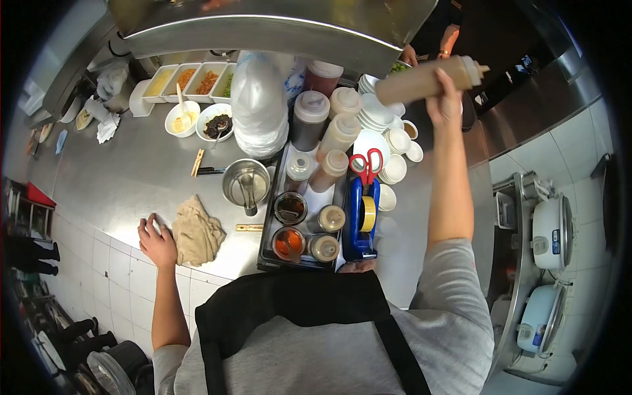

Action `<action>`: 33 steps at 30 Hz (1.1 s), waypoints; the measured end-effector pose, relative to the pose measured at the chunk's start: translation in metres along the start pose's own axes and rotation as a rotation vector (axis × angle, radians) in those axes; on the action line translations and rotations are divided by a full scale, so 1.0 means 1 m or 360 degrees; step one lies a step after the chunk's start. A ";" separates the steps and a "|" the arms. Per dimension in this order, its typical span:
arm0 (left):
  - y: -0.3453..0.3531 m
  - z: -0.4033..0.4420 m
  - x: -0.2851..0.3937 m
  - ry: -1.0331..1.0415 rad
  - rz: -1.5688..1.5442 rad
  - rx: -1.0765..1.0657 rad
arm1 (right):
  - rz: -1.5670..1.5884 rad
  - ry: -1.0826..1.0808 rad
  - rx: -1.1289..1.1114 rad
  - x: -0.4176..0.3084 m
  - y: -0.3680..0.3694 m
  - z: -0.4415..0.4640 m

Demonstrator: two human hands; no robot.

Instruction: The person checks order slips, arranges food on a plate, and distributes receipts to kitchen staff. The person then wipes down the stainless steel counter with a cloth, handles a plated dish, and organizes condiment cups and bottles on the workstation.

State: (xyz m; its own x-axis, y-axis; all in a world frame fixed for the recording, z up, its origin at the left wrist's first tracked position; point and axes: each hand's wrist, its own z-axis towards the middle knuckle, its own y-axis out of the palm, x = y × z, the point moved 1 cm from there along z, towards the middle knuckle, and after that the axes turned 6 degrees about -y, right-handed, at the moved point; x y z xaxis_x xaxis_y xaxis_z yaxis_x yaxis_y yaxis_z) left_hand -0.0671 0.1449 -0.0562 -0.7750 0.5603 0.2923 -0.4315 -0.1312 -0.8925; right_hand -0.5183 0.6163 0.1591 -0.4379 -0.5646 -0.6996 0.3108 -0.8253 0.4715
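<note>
My right hand point(447, 105) is raised over the right side of the counter, wrapped round a squeeze bottle point(418, 82) of brownish sauce. The bottle lies almost level in the air, its nozzle pointing right, and looks slightly blurred. At the counter's front edge rests my left hand point(157, 242), fingers apart and holding nothing. Just right of it is a crumpled beige cloth point(197, 230). Between my arms, a dark tray point(266, 243) carries more squeeze bottles, shaker jars and a jar of red sauce point(288, 242). Small white dishes point(395, 169) are stacked below the raised bottle.
A metal pot point(245, 184) with utensils stands left of the tray. Red scissors point(366, 164) and a blue tape dispenser point(361, 220) sit along its right. Farther back are white food containers point(187, 79) and a plastic-wrapped stack point(260, 105). Another person's hand point(409, 55) shows behind the counter.
</note>
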 end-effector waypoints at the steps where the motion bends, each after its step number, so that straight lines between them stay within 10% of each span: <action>1: 0.000 0.000 0.000 -0.0011 -0.0004 -0.0007 | -0.0013 -0.0063 -0.0068 0.015 0.017 0.002; 11: -0.003 -0.001 0.000 -0.0052 -0.0041 -0.0024 | -0.0855 0.0315 -0.0563 0.117 0.056 -0.015; 18: -0.002 -0.001 0.001 -0.0068 -0.0026 -0.0025 | -0.1600 -0.0476 -0.0571 0.047 0.090 -0.030; 21: 0.001 -0.002 0.000 -0.0051 -0.0020 -0.0009 | -0.2162 0.0070 -0.1164 0.021 0.147 -0.080; 24: -0.001 -0.001 0.000 -0.0047 -0.0036 -0.0032 | -0.3158 -0.0336 -0.1591 0.030 0.175 -0.102; 33: 0.002 -0.002 -0.002 -0.0005 0.0026 0.0038 | -0.3084 0.0057 -0.1596 0.051 0.187 -0.111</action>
State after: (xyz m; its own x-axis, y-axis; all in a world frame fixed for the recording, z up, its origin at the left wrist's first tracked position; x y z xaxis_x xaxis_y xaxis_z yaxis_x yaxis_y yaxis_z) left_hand -0.0653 0.1454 -0.0593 -0.7836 0.5552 0.2790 -0.4297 -0.1599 -0.8887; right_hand -0.3887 0.4346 0.1522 -0.6544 0.7394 0.1582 -0.1546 0.0740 -0.9852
